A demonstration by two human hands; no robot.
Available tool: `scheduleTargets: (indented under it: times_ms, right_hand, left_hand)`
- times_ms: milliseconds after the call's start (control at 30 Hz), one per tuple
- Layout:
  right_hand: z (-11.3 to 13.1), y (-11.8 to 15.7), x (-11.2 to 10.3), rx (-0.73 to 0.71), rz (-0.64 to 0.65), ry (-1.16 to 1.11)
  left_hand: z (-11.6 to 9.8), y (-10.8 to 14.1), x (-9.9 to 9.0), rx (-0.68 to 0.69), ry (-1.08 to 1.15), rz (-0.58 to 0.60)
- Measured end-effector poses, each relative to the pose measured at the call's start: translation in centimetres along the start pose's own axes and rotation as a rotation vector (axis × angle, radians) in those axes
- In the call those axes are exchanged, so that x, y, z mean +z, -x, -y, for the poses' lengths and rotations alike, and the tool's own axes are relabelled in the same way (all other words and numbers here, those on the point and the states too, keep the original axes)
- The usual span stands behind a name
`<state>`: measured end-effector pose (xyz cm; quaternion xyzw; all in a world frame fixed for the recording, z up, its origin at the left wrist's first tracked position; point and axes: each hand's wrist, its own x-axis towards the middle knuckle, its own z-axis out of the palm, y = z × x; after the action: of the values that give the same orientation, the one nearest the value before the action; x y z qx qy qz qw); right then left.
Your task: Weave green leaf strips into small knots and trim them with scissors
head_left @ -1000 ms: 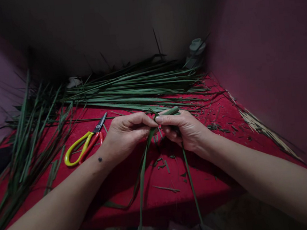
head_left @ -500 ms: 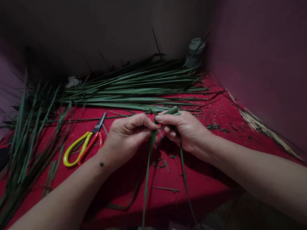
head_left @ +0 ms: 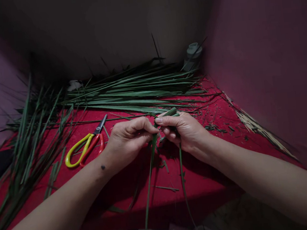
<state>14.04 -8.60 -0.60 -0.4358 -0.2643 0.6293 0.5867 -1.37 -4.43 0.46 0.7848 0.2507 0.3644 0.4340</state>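
L hand (head_left: 134, 138) pinching green leaf strip (head_left: 151, 166), R hand (head_left: 184, 129) gripping folded leaf bundle (head_left: 172, 112), nearly touching L

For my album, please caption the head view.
Two bare hands pinch long green leaf strips above a red cloth.

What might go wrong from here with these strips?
The right hand grips the folded green piece mostly by fingertips, so it might slip loose. The long strip pinched by the left hand dangles past the red cloth's edge and may snag. The scissors lie near the left wrist and could get knocked.
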Motion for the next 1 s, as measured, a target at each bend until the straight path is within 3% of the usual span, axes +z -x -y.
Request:
scheduleTargets:
  times_ms: [233, 367, 533, 733, 933, 1000]
  right_hand:
    - [0.0, -0.7, -0.7, 0.017, 0.044, 0.051]
    - [0.1, -0.8, -0.9, -0.017, 0.024, 0.094]
    - [0.0, -0.4, -0.7, -0.125, 0.031, 0.209]
    - [0.2, -0.3, -0.4, -0.164, 0.027, 0.24]
    - [-0.2, -0.2, -0.4, -0.195, 0.077, 0.31]
    - [-0.3, -0.1, -0.3, -0.194, 0.096, 0.341]
  left_hand:
    - [0.6, -0.4, -0.3, 0.043, -0.122, 0.026]
    - [0.6, -0.6, -0.5, 0.15, -0.264, 0.042]
    - [0.4, -0.6, -0.8, 0.282, -0.417, -0.091]
    - [0.4, -0.7, -1.0, 0.266, -0.344, -0.066]
    - [0.5, -1.1, -0.8, 0.252, -0.35, -0.212]
    - [0.6, -1.1, -0.6, 0.243, -0.324, -0.202]
